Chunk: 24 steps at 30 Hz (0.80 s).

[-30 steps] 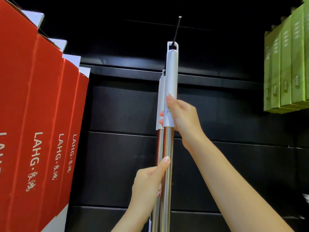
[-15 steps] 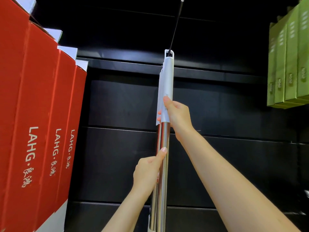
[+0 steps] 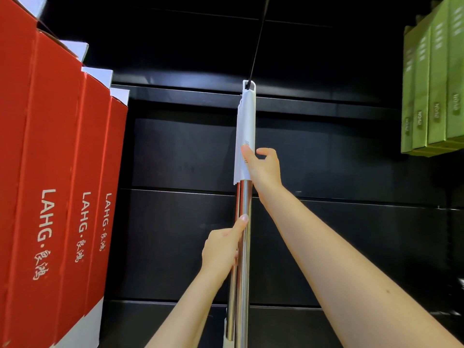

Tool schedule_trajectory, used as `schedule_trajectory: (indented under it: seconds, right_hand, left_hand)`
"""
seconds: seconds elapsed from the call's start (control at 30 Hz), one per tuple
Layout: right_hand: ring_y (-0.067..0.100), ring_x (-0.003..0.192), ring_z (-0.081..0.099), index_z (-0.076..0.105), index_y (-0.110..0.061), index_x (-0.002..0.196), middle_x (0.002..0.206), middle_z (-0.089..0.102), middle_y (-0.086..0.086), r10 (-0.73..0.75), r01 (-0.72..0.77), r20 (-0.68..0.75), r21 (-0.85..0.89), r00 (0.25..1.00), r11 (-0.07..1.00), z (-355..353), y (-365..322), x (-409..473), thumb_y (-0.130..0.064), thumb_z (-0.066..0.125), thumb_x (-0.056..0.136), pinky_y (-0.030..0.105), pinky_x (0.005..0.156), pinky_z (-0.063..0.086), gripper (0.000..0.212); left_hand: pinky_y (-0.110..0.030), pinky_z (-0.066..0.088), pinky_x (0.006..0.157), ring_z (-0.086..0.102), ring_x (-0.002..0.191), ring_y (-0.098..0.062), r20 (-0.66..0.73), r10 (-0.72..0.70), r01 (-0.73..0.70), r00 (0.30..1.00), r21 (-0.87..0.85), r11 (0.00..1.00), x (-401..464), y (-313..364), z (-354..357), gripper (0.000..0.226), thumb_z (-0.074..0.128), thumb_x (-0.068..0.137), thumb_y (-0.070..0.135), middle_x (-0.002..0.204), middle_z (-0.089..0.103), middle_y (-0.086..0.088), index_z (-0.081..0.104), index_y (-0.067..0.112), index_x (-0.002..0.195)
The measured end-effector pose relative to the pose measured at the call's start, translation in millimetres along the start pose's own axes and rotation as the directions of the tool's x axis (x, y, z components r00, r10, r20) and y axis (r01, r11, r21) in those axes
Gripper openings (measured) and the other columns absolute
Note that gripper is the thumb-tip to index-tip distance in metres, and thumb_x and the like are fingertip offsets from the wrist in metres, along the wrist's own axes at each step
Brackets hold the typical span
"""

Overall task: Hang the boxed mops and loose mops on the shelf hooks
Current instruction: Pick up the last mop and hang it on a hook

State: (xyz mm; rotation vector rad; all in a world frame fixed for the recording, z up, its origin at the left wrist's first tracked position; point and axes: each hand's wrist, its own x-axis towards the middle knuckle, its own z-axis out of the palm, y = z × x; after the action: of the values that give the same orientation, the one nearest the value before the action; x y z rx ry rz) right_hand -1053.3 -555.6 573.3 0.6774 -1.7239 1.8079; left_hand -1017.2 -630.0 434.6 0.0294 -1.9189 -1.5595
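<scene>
Mop handle (image 3: 244, 247) feels stiff, slick steel: my left grip (image 3: 221, 249) wraps its shaft, my right grip (image 3: 263, 167) loosens, half open, beside the white cap (image 3: 247, 131).

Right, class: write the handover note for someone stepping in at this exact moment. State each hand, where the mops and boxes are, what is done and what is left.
Left hand: closed around the steel pole of the front loose mop, thumb up along it.
Right hand: fingers loosening on the white handle sleeve, thumb on its front.
Hook: passes through the hang loop; more mop handles hang just behind on the same hook.
Red boxes hang on the left, green boxes on the right.
Done: this mop looks hooked.
Left: let go with both hands, check it hangs straight, fetch any remaining mops.
</scene>
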Motion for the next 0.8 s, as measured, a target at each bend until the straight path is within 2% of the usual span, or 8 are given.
schedule_trajectory:
  seconds: [0.07,0.17,0.23,0.3,0.43,0.53,0.67,0.8]
  right_hand:
    - [0.015,0.097,0.056,0.043,-0.014,0.130,0.114,0.051,-0.001,0.029,-0.029,0.009,-0.024,1.000,0.999,-0.3,-1.0,0.4,-0.045,0.057,0.090,0.023,0.074,0.045,0.053]
    - [0.020,0.099,0.057,0.052,-0.009,0.118,0.110,0.052,0.006,0.063,-0.059,0.044,-0.088,0.997,0.994,-0.3,-2.7,1.1,-0.048,0.053,0.091,0.031,0.081,0.049,0.047]
    - [0.017,0.083,0.059,0.060,-0.006,0.098,0.095,0.055,0.005,0.094,-0.088,0.069,-0.075,0.993,0.993,-1.1,-4.9,0.0,-0.048,0.053,0.092,0.029,0.075,0.052,0.043]
    - [0.013,0.070,0.056,0.055,-0.018,0.074,0.081,0.056,0.001,0.117,-0.112,0.077,-0.063,0.990,0.992,-1.9,-6.4,-1.4,-0.047,0.053,0.092,0.022,0.060,0.049,0.034]
    - [0.012,0.068,0.055,0.046,-0.025,0.069,0.077,0.053,-0.003,0.154,-0.153,0.090,-0.022,0.984,0.988,-2.0,-7.7,-3.4,-0.049,0.051,0.092,0.021,0.052,0.042,0.034]
    - [0.013,0.069,0.054,0.045,-0.025,0.070,0.078,0.053,-0.002,0.180,-0.181,0.101,-0.008,0.978,0.984,-0.6,-6.7,-4.1,-0.051,0.049,0.093,0.022,0.054,0.042,0.035]
    - [0.013,0.070,0.054,0.045,-0.024,0.073,0.080,0.053,-0.002,0.220,-0.221,0.105,-0.005,0.970,0.975,0.8,-7.1,-6.8,-0.053,0.047,0.093,0.023,0.053,0.041,0.035]
    - [0.013,0.075,0.056,0.049,-0.023,0.096,0.088,0.056,-0.001,0.239,-0.239,0.168,-0.017,0.957,0.971,-3.5,-7.3,-14.4,-0.052,0.043,0.095,0.024,0.057,0.043,0.030]
  left_hand:
    - [-0.034,0.060,0.069,0.065,0.066,-0.015,0.021,-0.006,0.007,1.000,-0.036,0.999,1.4,-0.6,0.2,0.049,0.054,0.079,0.065,0.066,0.064,0.000,0.063,0.019,0.067]
    - [-0.018,0.050,0.052,0.060,0.055,-0.006,0.079,-0.056,0.065,0.995,-0.105,0.992,0.3,1.7,-2.4,0.043,0.057,0.079,0.062,0.058,0.061,0.006,0.064,0.020,0.070]
    - [-0.020,0.052,0.056,0.060,0.061,-0.008,0.092,-0.060,0.069,0.994,-0.098,0.993,-0.7,1.7,-4.0,0.042,0.058,0.080,0.061,0.066,0.061,0.002,0.062,0.019,0.072]
    - [-0.025,0.055,0.064,0.061,0.072,-0.010,0.039,0.015,-0.014,0.999,-0.034,0.999,-0.7,-0.3,-3.7,0.043,0.057,0.080,0.062,0.076,0.062,0.002,0.062,0.019,0.077]
    - [-0.021,0.041,0.085,0.050,0.105,-0.003,-0.019,0.165,-0.163,0.986,0.055,0.985,-6.0,0.6,-0.2,0.051,0.049,0.086,0.059,0.116,0.049,0.015,0.051,0.026,0.125]
    - [-0.014,0.042,0.075,0.056,0.097,-0.003,0.099,0.148,-0.154,0.984,0.051,0.987,-6.6,0.8,3.3,0.022,0.039,0.092,0.057,0.106,0.059,0.016,0.052,0.043,0.103]
    - [-0.020,0.046,0.078,0.060,0.097,-0.007,0.113,0.179,-0.188,0.977,0.072,0.979,-6.2,0.3,1.5,0.042,0.036,0.093,0.057,0.102,0.063,0.010,0.056,0.029,0.118]
    - [-0.013,0.039,0.065,0.058,0.085,0.000,0.133,0.155,-0.165,0.979,0.068,0.984,-7.5,3.3,-2.0,0.020,0.036,0.095,0.053,0.091,0.061,0.014,0.052,0.041,0.094]
